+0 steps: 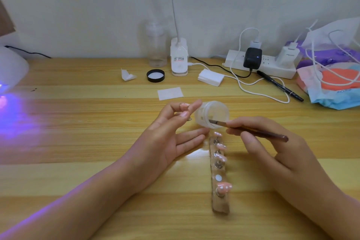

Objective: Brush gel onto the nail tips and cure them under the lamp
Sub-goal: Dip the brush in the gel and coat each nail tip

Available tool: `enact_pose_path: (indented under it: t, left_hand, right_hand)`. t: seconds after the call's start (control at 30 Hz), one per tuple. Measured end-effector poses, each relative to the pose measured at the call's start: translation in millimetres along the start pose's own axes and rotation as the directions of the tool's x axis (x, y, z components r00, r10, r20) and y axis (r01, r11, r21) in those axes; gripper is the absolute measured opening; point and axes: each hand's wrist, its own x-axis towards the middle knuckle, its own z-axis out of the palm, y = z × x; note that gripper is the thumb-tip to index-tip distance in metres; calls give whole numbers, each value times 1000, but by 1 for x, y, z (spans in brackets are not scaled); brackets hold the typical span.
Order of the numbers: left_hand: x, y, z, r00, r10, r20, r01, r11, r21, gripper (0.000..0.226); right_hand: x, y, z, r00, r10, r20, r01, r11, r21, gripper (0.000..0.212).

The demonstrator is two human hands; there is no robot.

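Right hand point(272, 152) pinches brush point(263, 133), bristles inside jar point(214, 112). Left hand point(167, 138) pinches tip point(184, 107) just left of jar. Brush axis points left toward tip; short swing judged next. Lamp point(11, 68) far left of jar.

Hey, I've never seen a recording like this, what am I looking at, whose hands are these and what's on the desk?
There is no machine: a person wears one camera on the head, so this single picture looks down at their own two hands over a wooden desk. The left hand pinches a pink nail tip. The right hand holds a thin brush, its bristle end in the mouth of a small frosted jar. Nearer lies a holder strip carrying more pink nail tips. At the far left a curing lamp glows purple. Near the wall are a clear bottle, a black lid and a power strip with chargers.
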Motion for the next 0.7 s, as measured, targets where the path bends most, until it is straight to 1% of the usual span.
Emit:
enact_pose_path:
  t: [0.1,0.13,0.23,0.33,0.47,0.57,0.6,0.67,0.7]
  left_hand:
    - [0,-1,-1,1000,-2,-6,2,1000,-14,2]
    - [0,-1,-1,1000,-3,-8,3,1000,-22,2]
    - [2,-1,-2,999,-14,-29,12,999,-50,9]
    - [3,-1,-2,999,-26,-47,22,996,-89,12]
    - [3,-1,-3,997,-36,-62,28,992,-125,11]
    - [4,-1,-4,997,-39,-62,31,992,-123,10]
    - [4,-2,-5,998,-40,-58,33,992,-121,9]
    - [5,-2,-6,998,-43,-50,36,992,-121,5]
    - [6,-2,-6,998,-44,-50,37,992,-118,7]
  right_hand:
    - [2,0,-3,990,113,-81,-95,974,205,17]
    - [3,-1,-4,984,131,-122,-98,964,249,16]
    - [7,-2,-9,955,171,-241,-78,933,352,24]
    - [10,-1,-13,931,197,-306,-77,929,363,22]
    - [11,2,-15,923,211,-321,-87,929,361,24]
    - [9,5,-16,927,184,-326,-59,932,358,15]
    - [9,5,-16,934,162,-318,-42,935,353,13]
    - [7,4,-16,957,104,-271,-8,943,332,19]
    - [6,3,-16,970,79,-231,-4,951,310,22]
